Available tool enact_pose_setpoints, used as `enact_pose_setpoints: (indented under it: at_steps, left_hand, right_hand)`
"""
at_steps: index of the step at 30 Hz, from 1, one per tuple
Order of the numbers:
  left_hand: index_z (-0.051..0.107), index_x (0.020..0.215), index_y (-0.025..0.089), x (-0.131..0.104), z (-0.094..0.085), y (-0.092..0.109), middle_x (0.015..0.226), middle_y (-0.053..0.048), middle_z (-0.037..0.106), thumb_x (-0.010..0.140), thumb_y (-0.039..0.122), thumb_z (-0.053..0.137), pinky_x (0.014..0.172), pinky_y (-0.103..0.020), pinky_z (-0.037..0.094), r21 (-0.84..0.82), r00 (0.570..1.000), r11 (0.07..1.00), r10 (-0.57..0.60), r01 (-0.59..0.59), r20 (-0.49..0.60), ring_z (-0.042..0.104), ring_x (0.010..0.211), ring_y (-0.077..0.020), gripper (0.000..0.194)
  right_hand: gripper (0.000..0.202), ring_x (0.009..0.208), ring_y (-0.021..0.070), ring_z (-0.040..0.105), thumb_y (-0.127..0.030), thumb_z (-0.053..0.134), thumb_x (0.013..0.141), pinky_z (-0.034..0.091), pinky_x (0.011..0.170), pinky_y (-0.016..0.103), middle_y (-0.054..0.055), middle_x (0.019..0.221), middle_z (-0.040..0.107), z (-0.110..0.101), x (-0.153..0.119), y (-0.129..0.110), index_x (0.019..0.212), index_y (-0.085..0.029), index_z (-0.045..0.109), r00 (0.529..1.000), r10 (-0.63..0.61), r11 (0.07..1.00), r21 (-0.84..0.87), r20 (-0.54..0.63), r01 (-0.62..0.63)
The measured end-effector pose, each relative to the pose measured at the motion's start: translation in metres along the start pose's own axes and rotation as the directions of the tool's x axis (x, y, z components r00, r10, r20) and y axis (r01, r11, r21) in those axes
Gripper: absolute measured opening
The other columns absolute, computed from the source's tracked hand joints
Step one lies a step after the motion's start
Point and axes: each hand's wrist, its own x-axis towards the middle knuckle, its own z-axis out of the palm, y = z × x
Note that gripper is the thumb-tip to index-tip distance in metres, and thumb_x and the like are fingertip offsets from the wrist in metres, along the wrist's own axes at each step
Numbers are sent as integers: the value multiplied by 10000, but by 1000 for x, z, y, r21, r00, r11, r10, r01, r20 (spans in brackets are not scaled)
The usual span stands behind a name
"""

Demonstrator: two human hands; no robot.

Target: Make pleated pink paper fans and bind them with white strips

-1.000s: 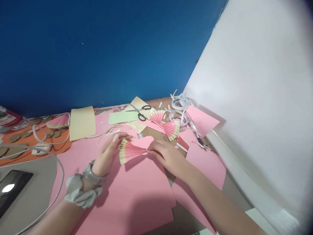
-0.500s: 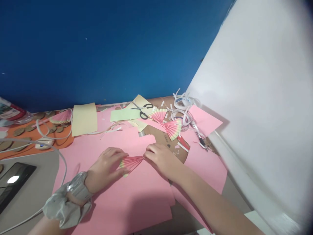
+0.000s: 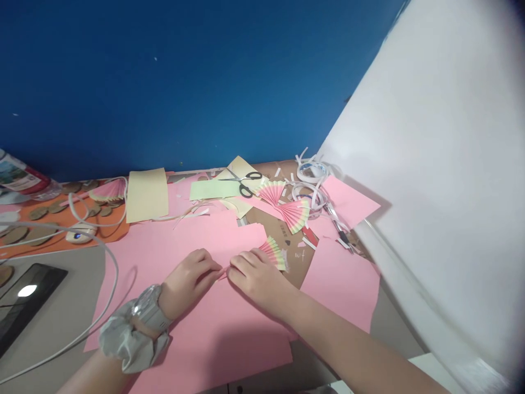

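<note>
A pleated paper fan [image 3: 274, 253], pink with a yellow-green edge, is held low over pink sheets [image 3: 197, 339]. Its fanned edge spreads out beyond my right hand [image 3: 260, 280], which covers the middle with closed fingers. My left hand [image 3: 191, 282], closed in a pinch, is at the narrow pink part showing between both hands; its fingertips hide the end. Behind them lies another pleated piece, a pink bow-shaped double fan [image 3: 285, 207]. Open scissors [image 3: 245, 183] with black handles rest near it on a green paper strip [image 3: 211, 190].
Tangled white strips [image 3: 309, 183] and a pen [image 3: 343, 236] lie at the right, by a pink square [image 3: 350, 201]. At the left are a yellow sheet [image 3: 147, 195], a bottle [image 3: 27, 178], wooden slices [image 3: 41, 232], a white cable [image 3: 112, 273] and a black device [image 3: 33, 301]. A blue wall stands behind.
The fan's spread edge, earlier at my left hand, now shows on the far side of my right hand. Both hands are closer together, and the view has shifted slightly.
</note>
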Motion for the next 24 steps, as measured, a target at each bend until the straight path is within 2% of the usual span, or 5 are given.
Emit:
enact_pose_setpoints:
  at_steps: [9,15,20,22,24]
  left_hand:
    - [631,733,195,4,-4,21,698,-13,627,852,251,496,690,-277,430,-209,992,970,-121,123,25,570,694,-165,189]
    - [631,730,196,2,-8,23,670,0,623,863,332,482,626,-247,429,-388,970,892,-241,231,24,546,649,-150,241]
    - [614,977,188,2,-5,26,910,-64,662,838,350,526,747,-310,492,-559,961,785,-259,268,97,607,826,-190,230]
    - [555,1079,183,2,-3,27,926,-78,655,840,360,527,696,-316,516,-603,953,740,-271,298,138,626,758,-174,299]
    - [551,1047,168,2,-1,27,786,-45,641,844,375,525,581,-278,508,-613,943,718,-285,329,171,595,596,-133,290]
  right_hand:
    - [179,976,198,488,-307,439,934,336,863,347,80,1001,587,5,1,4,905,-178,561,993,78,989,134,-92,-65]
    - [186,833,162,534,-310,428,939,343,826,324,47,885,615,2,3,9,834,-186,520,989,143,939,319,-33,-125]
    - [208,820,167,534,-301,395,950,342,783,315,48,886,613,-2,3,11,827,-189,518,980,196,929,326,-38,-173]
    - [218,838,169,535,-295,377,956,336,794,317,52,903,616,-3,2,10,839,-189,527,979,199,928,330,-46,-173]
    - [225,846,171,534,-302,370,959,328,809,323,58,919,617,-3,1,10,858,-184,533,980,194,929,331,-52,-166]
